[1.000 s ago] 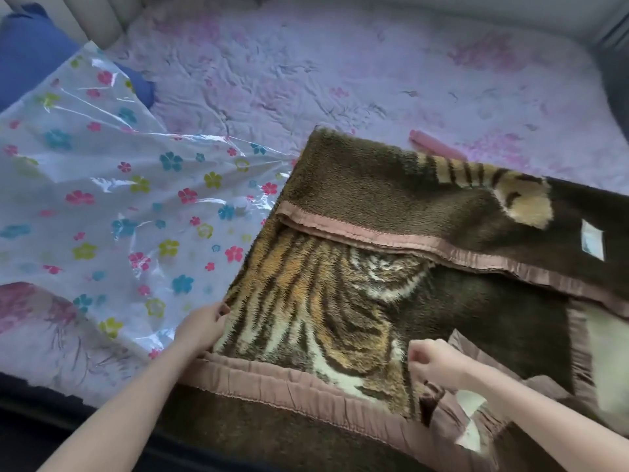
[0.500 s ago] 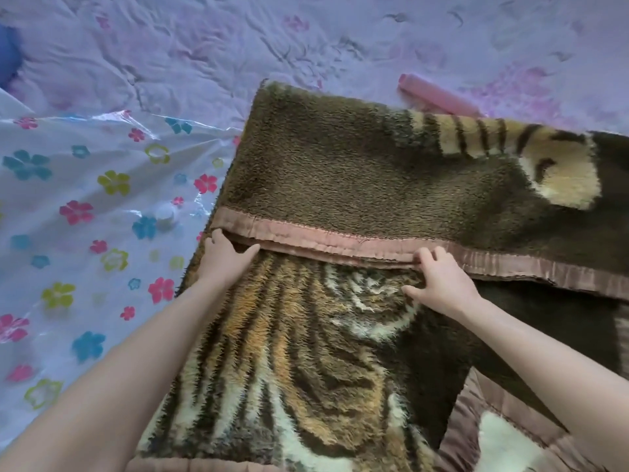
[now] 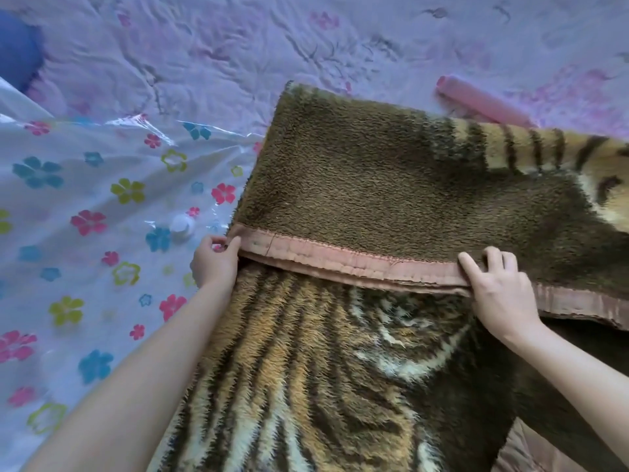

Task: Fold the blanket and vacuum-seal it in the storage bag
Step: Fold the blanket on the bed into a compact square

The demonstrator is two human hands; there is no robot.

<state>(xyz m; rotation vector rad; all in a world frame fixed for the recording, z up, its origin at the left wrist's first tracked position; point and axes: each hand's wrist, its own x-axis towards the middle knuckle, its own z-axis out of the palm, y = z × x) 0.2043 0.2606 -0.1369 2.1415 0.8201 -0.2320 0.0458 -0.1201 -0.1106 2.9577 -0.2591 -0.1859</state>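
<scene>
A thick brown blanket (image 3: 391,195) with a tiger print and pink satin trim lies partly folded on the bed. Its folded upper layer ends in a pink hem running across the middle. My left hand (image 3: 214,262) pinches the left corner of that hem. My right hand (image 3: 497,291) grips the hem further right, fingers over the pile and thumb under the trim. The clear storage bag (image 3: 85,233) with coloured flowers lies flat to the left, its white round valve (image 3: 182,226) close to my left hand.
A pink tube-shaped object (image 3: 476,105) lies on the bed behind the blanket. A blue cushion (image 3: 17,52) shows at the far left edge. The lilac floral bedspread (image 3: 238,46) stretches beyond.
Both hands moved from the near edge up to the pink hem of the folded layer, then spread apart along it. The left now pinches its corner; the right grips further right.
</scene>
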